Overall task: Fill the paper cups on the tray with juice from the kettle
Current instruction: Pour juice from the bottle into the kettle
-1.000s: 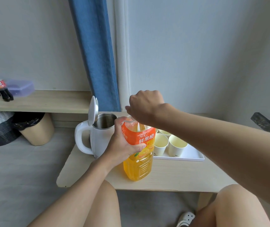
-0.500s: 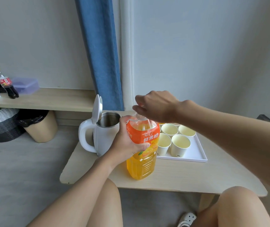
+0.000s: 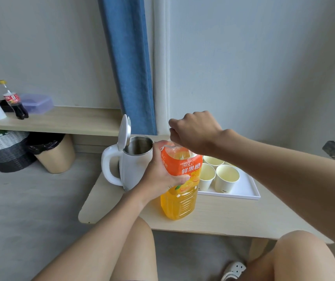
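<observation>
Pale wooden table [image 3: 233,220] fills the middle of the frame. At its centre the left hand [image 3: 162,175] wraps its fingers round an upright juice bottle [image 3: 180,199]. The right hand [image 3: 195,132] sits curled over the bottle's top; whether it grips a cap is hidden. Just left stands the white kettle [image 3: 136,171], lid [image 3: 124,131] raised. Right of the bottle, paper cups [image 3: 226,179] stand on the white tray [image 3: 241,191].

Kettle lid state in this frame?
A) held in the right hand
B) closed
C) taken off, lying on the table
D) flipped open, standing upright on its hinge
D: the kettle has its white lid standing upright at the handle side, so the bare steel inside shows. Next to it, the left hand grips the juice bottle.
</observation>
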Tool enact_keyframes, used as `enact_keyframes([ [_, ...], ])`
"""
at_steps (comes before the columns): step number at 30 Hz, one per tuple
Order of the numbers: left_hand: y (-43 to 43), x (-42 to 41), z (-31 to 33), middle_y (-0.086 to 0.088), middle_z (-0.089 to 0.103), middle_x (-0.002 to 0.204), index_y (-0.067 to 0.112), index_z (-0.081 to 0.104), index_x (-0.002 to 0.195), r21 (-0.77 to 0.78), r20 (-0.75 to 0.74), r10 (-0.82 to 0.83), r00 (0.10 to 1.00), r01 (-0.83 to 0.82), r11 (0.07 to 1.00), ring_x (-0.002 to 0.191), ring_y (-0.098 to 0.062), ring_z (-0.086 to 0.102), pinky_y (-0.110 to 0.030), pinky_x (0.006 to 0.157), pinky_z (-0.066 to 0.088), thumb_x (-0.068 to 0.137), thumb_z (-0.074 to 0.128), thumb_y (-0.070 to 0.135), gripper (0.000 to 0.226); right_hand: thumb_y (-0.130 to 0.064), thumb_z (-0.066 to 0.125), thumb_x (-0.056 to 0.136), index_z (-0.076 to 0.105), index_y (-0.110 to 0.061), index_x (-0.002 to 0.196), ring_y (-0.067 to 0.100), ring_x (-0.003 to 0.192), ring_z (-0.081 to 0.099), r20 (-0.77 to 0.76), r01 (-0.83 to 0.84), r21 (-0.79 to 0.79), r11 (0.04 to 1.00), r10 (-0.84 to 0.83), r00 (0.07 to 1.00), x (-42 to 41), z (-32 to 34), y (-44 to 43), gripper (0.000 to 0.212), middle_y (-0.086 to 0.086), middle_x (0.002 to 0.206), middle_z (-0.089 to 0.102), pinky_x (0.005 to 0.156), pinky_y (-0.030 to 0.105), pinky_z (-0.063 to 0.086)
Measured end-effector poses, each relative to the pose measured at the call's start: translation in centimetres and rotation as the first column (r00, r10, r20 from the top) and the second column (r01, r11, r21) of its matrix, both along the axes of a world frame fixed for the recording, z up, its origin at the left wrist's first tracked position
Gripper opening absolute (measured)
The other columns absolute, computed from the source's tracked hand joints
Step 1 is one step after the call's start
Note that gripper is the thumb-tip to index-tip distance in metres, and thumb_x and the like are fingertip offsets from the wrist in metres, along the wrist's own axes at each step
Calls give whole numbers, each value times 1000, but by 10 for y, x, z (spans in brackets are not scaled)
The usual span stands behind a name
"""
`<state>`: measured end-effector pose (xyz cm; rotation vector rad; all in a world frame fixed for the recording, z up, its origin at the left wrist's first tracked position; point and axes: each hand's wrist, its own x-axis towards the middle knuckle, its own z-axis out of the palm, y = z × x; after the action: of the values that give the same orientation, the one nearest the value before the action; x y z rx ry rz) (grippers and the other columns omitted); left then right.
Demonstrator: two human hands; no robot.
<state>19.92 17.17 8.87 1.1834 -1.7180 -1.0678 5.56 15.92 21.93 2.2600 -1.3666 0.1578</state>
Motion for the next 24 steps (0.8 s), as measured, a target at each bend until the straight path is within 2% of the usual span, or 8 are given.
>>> enact_keyframes([
  [5, 5, -4, -1, 29, 47, 125, 60, 20, 126, -53, 25, 46, 999, -44, 998, 120, -9, 57, -39, 100, 57, 74, 93, 25, 96, -26, 41, 100, 37, -14, 63, 17, 48, 34, 134, 214, 50, 976, -219, 967, 17, -3, 1, 39, 2, 59, 39, 46, 24, 21],
  [8, 12, -8, -2, 24, 52, 127, 66, 22, 122, -73, 3, 102, 995, -102, 992, 120, -9, 59, -48, 99, 57, 65, 93, 36, 96, -31, 40, 101, 41, -15, 67, 17, 50, 35, 137, 243, 92, 966, -254, 957, 18, -6, 5, 37, 1, 61, 39, 47, 25, 23],
  [12, 20, -9, 2, 18, 50, 134, 72, 17, 121, -79, 6, 118, 993, -117, 990, 124, -11, 57, -47, 103, 56, 69, 93, 38, 98, -41, 35, 103, 45, -13, 90, 23, 64, 47, 104, 229, 145, 963, -245, 964, 20, -6, 14, 32, 2, 70, 44, 52, 28, 28],
  [15, 28, -7, 6, 15, 44, 149, 71, 3, 137, -69, -33, 102, 994, -104, 992, 134, -10, 51, -44, 112, 49, 69, 95, 40, 119, -35, 43, 101, 43, -14, 79, 20, 58, 44, 220, 226, 225, 948, -276, 936, 21, 2, 19, 31, 1, 67, 42, 51, 27, 28],
  [18, 32, -1, 6, 16, 42, 150, 67, -7, 145, -61, -120, 108, 987, -116, 991, 137, -8, 50, -42, 115, 45, 67, 96, 43, 131, -30, 48, 97, 39, -16, 69, 20, 56, 41, 274, 238, 253, 938, -306, 912, 24, 15, 22, 33, 3, 69, 45, 48, 28, 25],
  [20, 32, 3, 10, 18, 42, 148, 59, -2, 151, -52, -163, 121, 979, -131, 990, 138, -9, 49, -46, 114, 46, 64, 94, 50, 130, -30, 48, 98, 46, -13, 78, 25, 66, 46, 305, 225, 230, 947, -290, 907, 27, 31, 24, 27, 5, 77, 49, 51, 29, 29],
  [22, 26, 4, 14, 18, 50, 145, 53, 16, 149, -57, -180, 101, 978, -113, 992, 135, -11, 54, -51, 109, 50, 61, 95, 55, 118, -33, 47, 99, 47, -13, 85, 29, 75, 47, 342, 205, 199, 958, -264, 902, 29, 52, 23, 25, 6, 83, 48, 58, 31, 32],
  [24, 21, 3, 24, 23, 57, 132, 45, 28, 145, -63, -161, 94, 982, -105, 992, 122, 3, 59, -37, 101, 55, 62, 94, 46, 106, -35, 45, 99, 44, -14, 85, 31, 77, 46, 371, 194, 164, 967, -243, 897, 32, 73, 20, 25, 7, 85, 47, 63, 33, 33],
])
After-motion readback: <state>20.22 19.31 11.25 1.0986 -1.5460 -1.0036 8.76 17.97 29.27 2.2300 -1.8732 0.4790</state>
